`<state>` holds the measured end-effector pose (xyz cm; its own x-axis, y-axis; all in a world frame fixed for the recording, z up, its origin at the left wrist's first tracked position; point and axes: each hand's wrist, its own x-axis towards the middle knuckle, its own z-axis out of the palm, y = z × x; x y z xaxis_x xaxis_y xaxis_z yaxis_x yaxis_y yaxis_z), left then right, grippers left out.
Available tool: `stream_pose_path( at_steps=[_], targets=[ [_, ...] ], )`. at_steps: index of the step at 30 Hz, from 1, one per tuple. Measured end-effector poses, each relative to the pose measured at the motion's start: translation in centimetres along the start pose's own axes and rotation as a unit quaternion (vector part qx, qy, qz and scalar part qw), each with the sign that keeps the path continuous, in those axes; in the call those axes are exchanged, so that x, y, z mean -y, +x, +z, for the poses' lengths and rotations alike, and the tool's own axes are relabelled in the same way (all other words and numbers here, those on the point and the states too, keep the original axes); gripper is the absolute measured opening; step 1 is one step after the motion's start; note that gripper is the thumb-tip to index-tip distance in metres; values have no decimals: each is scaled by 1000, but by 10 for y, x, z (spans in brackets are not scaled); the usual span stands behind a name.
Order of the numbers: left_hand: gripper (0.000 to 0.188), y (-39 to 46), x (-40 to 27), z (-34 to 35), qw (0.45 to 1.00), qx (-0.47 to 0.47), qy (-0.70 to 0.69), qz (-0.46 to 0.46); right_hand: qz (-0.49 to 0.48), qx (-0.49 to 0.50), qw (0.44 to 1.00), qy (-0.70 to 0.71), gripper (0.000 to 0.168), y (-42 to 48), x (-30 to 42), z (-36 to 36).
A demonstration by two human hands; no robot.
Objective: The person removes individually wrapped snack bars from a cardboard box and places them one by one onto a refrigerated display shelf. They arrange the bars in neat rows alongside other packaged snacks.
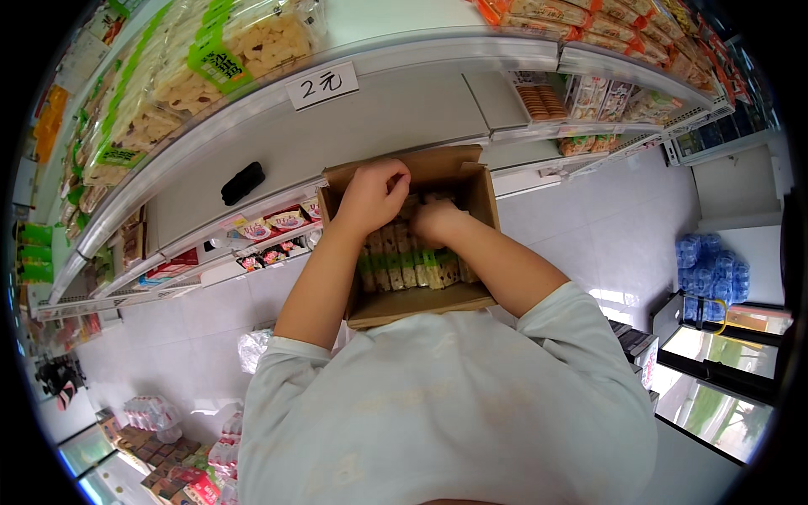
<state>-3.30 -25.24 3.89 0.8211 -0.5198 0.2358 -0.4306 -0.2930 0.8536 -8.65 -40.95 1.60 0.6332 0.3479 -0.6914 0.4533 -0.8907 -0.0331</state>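
Note:
An opened cardboard box (404, 310) lies before my body, up against the shelf. Inside it, packaged puffed-rice-style snack bars (404, 265) with green bands stand in a row. My left hand (379, 192) is over the far left part of the box, near its raised far flap (435, 159). Its fingers curl inwards, and whether they grip anything is hidden. Lower in the box, my right hand (439, 218) touches the bars at the far right; its fingertips are partly out of sight.
Similar packs (252, 47) fill the upper shelf at left, above a handwritten price card (322, 86). A black object (243, 184) lies on the shelf below. Orange-wrapped snacks (587, 25) stand upper right. Blue bottle packs (713, 271) and stacked cartons (170, 461) stand on the floor.

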Motion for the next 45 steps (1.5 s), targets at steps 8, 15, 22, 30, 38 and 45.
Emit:
stream_pose_path(
  at_steps=[8, 15, 22, 30, 38, 45],
  targets=[
    [6, 4, -3, -3, 978, -201, -16, 55, 15, -79, 996, 41, 32, 14, -6, 17],
    [7, 9, 20, 1, 973, -204, -107, 15, -47, -189, 972, 133, 29, -89, -11, -64],
    [7, 8, 3, -2, 980, -193, 15, 38, -61, -558, 781, 273, 37, -246, -49, -157],
    [7, 10, 4, 4, 979, -191, -16, 63, 184, -700, 680, 115, 36, -181, -45, -242],
    [7, 6, 4, 3, 979, -193, -24, 59, 217, -620, 754, 23, 31, -84, -92, -305],
    [7, 6, 4, 3, 982, -182, -27, 39, 227, -653, 699, -183, 17, -31, -129, -329]
  ],
)
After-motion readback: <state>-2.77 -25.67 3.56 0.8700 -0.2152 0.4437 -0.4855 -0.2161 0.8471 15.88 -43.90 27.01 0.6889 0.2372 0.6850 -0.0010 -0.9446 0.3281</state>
